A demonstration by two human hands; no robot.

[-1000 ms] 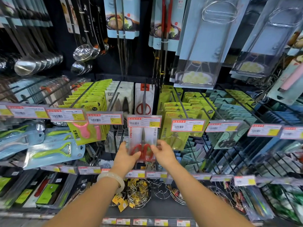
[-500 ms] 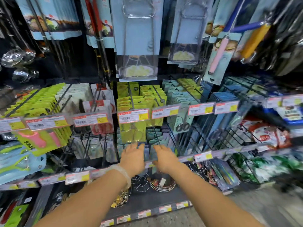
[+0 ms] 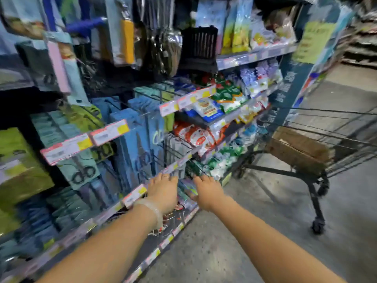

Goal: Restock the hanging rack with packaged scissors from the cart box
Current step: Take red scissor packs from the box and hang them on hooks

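The view is blurred by motion. My left hand (image 3: 164, 190), with a pale bracelet on its wrist, and my right hand (image 3: 207, 189) are stretched out side by side in front of the low shelf rails, fingers spread and holding nothing. The hanging rack (image 3: 130, 127) with blue and teal packaged scissors (image 3: 83, 172) fills the left half. At the right stands a dark wire cart (image 3: 318, 176) that holds a brown cardboard box (image 3: 295, 150). What the box contains is hidden. Both hands are well left of the cart.
Shelves of bagged goods (image 3: 206, 111) run between the rack and the cart. Kitchen tools hang above at the upper left. Price tags (image 3: 108, 131) line the peg ends. Grey concrete floor (image 3: 244, 231) lies below and right of my arms, and another aisle shelf is at the far right.
My hands have let go of the red-handled scissors pack on its peg. The view has swung right, so the cart and box have come into sight, and both hands have moved right with it.
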